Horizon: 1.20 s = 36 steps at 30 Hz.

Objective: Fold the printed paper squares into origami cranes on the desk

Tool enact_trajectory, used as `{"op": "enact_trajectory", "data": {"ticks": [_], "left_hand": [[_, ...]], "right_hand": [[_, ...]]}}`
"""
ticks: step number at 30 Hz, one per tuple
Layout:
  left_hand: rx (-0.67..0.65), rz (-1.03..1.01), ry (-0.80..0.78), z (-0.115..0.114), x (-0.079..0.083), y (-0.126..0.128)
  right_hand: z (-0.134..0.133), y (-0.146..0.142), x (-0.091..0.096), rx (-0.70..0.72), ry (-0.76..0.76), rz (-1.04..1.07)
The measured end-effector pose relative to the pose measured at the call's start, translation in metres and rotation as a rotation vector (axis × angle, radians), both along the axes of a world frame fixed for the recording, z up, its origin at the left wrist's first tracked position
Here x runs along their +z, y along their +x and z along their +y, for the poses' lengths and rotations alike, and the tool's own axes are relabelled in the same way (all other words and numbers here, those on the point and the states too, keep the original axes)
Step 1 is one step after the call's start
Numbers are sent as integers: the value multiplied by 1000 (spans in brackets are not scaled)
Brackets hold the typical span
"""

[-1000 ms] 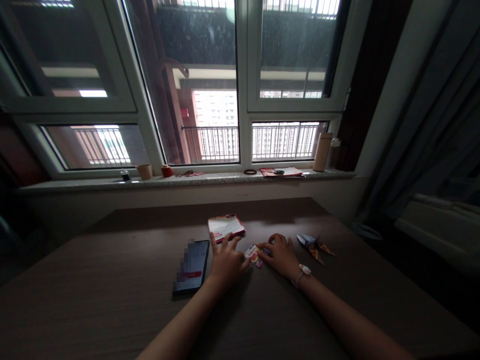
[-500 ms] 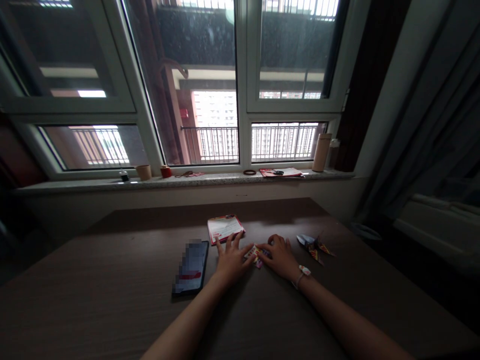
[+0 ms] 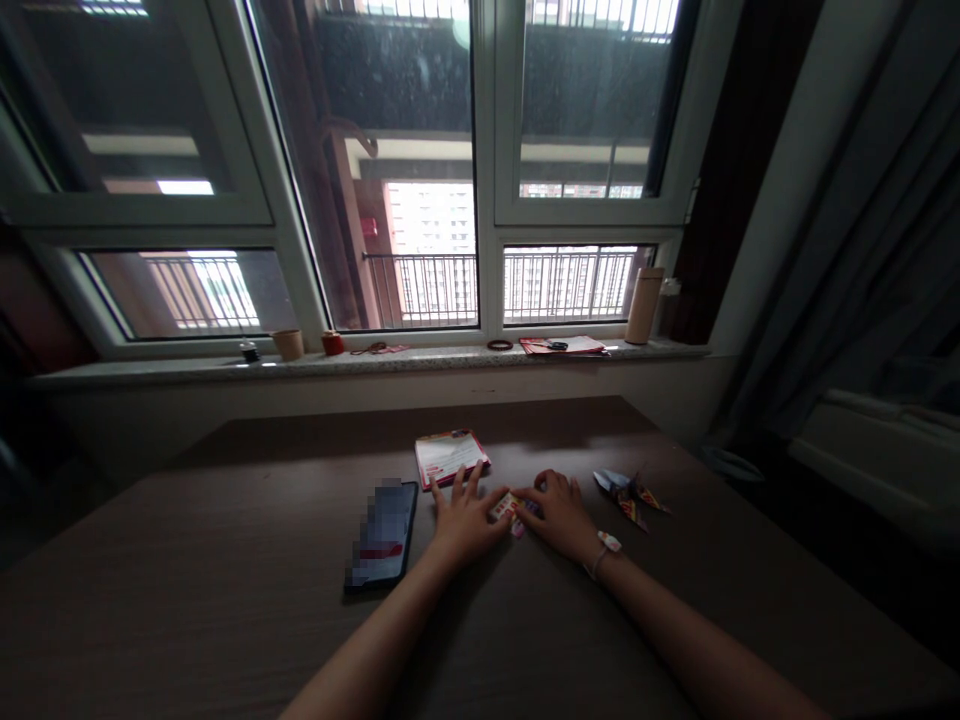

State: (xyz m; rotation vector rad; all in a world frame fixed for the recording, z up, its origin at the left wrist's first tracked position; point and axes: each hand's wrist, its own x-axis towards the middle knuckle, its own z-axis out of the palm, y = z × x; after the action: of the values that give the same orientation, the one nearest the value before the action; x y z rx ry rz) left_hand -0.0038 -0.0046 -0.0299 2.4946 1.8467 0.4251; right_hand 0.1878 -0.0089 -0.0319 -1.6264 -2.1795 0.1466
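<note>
A small piece of colourful folded paper [image 3: 507,506] lies flat on the table between my two hands. My left hand [image 3: 466,522] has its thumb and index finger on the paper's left edge, the other fingers spread toward a white and red stack of paper sheets [image 3: 452,456]. From the right, my right hand [image 3: 561,512] presses thumb and index finger on the same piece, its other fingers bent; they cover part of it. Beside the right hand lie folded pointed paper pieces [image 3: 628,495], dark and colourful. A bracelet [image 3: 609,541] circles the right wrist.
Left of my left hand, a phone [image 3: 384,535] rests on the brown table [image 3: 247,520]. Along the windowsill [image 3: 435,358] stand a paper cup [image 3: 287,345], a red spool [image 3: 332,344], more paper [image 3: 574,346] with a dark object on it, and a tan bottle [image 3: 643,306].
The folded paper between my fingers shows a slightly different face, with more of its light printed part visible. Both hands stay almost in place.
</note>
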Motion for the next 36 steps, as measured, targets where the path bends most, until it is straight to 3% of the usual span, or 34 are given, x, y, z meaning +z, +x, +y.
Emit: {"op": "enact_trajectory", "data": {"ticks": [12,36], "left_hand": [[2,-37,89,-7,6,3],[-35,43,201,-26,28,-6]], "right_hand": [[-4,-3,7,-40,70,-49],[-5,-4,14,-56,24,-55]]}}
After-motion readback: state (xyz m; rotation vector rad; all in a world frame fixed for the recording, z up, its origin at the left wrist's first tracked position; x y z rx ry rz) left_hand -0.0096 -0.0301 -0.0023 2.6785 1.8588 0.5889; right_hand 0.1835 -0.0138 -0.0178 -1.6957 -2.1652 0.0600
